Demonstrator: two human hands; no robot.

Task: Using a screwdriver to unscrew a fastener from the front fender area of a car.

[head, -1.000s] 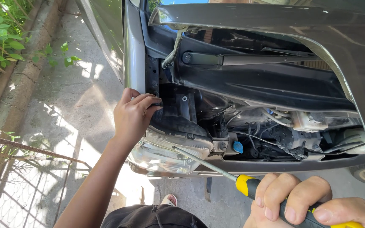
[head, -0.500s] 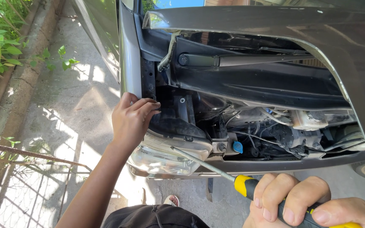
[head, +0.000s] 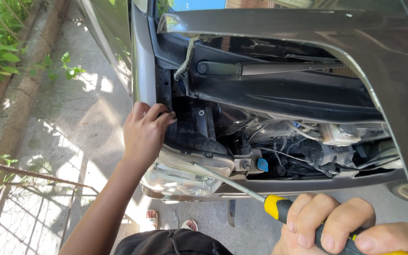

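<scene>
Running from lower right up toward the left, the screwdriver point(head: 279, 200) sets the line of the work: its long axis climbs from the yellow-and-black handle at the bottom edge of the view, along a thin steel shaft, to a tip that reaches the top edge of the headlight assembly point(head: 180, 177) at the front corner of the car. Whether the tip sits on a fastener or merely beside the lamp housing cannot be told.

The right hand point(head: 345, 226) is closed fully around the handle, fingers wrapped over it, well back from the lamp. The left hand point(head: 145, 134) is much the nearer to the lamp: it lies just above the headlight assembly, at the seam where the grey fender point(head: 142, 71) meets the engine bay. Its fingers are bent and hooked over the dark inner edge there, pressed to the trim rather than gripping any loose part; the hand is partly closed and holds nothing free.

The raised bonnet point(head: 355, 33) spans the upper view. A blue filler cap point(head: 262, 164) sits just beyond the lamp, between hoses and wiring. Concrete paving point(head: 72, 123) lies below.
</scene>
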